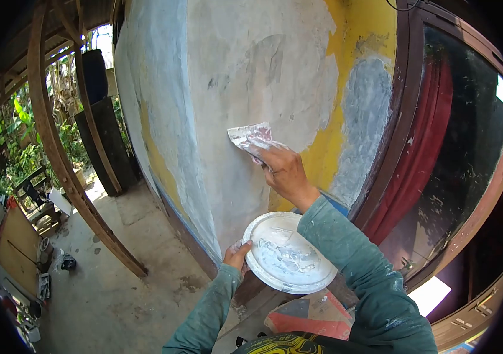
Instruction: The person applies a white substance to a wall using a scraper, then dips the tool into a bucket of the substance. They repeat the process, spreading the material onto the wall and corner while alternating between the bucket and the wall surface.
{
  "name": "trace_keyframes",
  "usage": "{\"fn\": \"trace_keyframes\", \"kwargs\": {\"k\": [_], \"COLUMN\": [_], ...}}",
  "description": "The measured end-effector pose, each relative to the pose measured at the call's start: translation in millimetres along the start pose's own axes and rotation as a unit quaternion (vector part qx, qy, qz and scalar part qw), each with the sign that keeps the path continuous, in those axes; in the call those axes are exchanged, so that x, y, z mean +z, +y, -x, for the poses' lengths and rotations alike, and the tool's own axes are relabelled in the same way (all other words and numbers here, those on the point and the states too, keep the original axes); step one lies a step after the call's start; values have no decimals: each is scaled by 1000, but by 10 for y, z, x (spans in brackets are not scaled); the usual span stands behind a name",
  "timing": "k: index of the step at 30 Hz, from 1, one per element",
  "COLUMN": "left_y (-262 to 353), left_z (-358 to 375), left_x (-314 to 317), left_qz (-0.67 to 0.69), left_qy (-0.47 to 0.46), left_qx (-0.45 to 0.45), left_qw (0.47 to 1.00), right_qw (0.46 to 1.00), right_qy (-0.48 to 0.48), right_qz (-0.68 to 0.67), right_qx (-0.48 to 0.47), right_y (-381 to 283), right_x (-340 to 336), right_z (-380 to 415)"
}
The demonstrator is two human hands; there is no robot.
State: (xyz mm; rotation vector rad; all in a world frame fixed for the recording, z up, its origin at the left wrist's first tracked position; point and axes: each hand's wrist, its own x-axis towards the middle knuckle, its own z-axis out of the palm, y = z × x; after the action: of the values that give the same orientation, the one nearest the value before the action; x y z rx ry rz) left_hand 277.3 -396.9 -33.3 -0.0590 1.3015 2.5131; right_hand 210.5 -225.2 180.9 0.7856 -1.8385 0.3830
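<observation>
My right hand (287, 172) is closed around a putty knife (250, 137) smeared with white paste. Its wide blade lies against the wall (234, 76), which is coated in grey-white filler with yellow paint showing at the edges. Lower down, my left hand (237, 256) grips the rim of a round white lid (290, 253), fingers partly hidden beneath it. Streaks of wet white putty lie on the lid's face. The lid is held below the right forearm, close to the wall.
A window (464, 135) with a dark frame and red curtain (408, 159) stands on the right. To the left, a wooden post (57, 141) rises from the concrete floor (122, 283). A dark cabinet-like panel (107, 144) stands behind it. A red and grey board (310, 315) lies below the lid.
</observation>
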Motion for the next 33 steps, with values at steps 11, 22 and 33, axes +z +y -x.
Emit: {"fn": "trace_keyframes", "kwargs": {"k": [11, 22, 33], "left_y": [-239, -136, -137], "left_z": [-74, -150, -105], "left_x": [-157, -140, -69], "left_qz": [-27, -12, -7], "left_qy": [12, -9, -24], "left_qx": [1, -10, -17], "left_qw": [1000, 1000, 1000], "right_qw": [951, 891, 882], "right_qy": [-122, -408, -432], "right_qz": [-194, -154, -126], "right_qx": [209, 126, 139], "right_y": [80, 66, 226], "right_x": [-799, -1301, -1075], "right_z": [691, 1802, 2023]}}
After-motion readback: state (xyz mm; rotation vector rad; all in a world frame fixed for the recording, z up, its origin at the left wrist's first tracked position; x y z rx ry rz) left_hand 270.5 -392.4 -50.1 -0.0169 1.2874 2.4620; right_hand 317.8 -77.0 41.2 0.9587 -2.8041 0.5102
